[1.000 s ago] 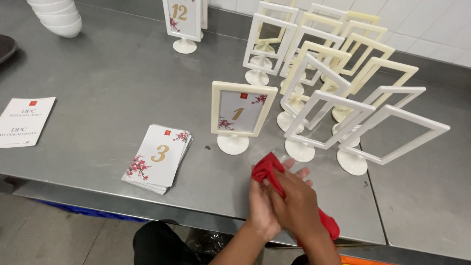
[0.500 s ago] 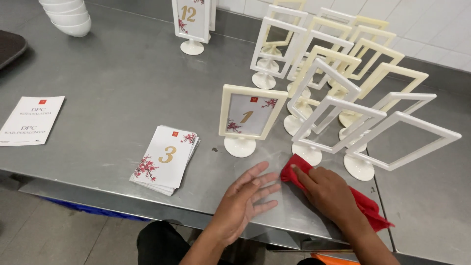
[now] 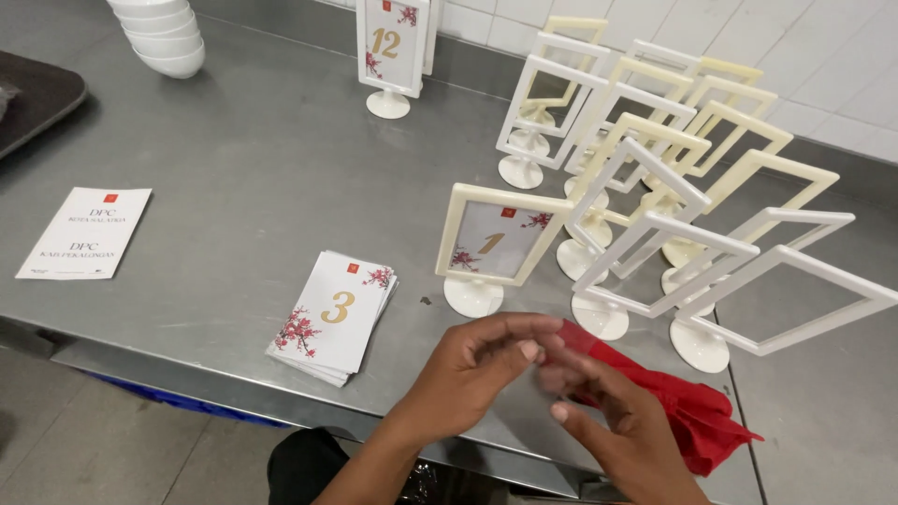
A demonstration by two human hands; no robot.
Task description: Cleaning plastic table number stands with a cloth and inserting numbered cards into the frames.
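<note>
Steel table (image 3: pixel 243 187): spans the whole view, brushed metal, tiled wall behind.

Empty frame stands (image 3: pixel 673 215): group of white and cream frames on round bases, right half of table, several tilted and leaning close together. No cards in them.

Red cloth (image 3: pixel 697 421): crumpled at near edge of table, right side, just in front of the nearest empty frame's base. Partly covered by right hand.

Left hand (image 3: pixel 482 360): fingers bent, tips meeting right hand's fingers at left end of cloth. Seems to pinch the cloth's corner; motion blur, so exact grip can't be confirmed.

Right hand (image 3: pixel 617 425): lies over the cloth, fingers extended toward left hand. Blurred; can't tell if grasping or only pressing.

Framed card stand (image 3: pixel 491 243): cream frame w/ numbered floral card inside, upright, just beyond the hands.

Card stack (image 3: pixel 335 313): numbered floral cards, lying flat, left of the hands, near table edge.

Paper sheet (image 3: pixel 84 232): white, printed, far left, flat.

2nd framed card stand (image 3: pixel 391 47): upright at back, well apart from hands.

Bowl stack (image 3: pixel 159 33): white, top left corner.
</note>
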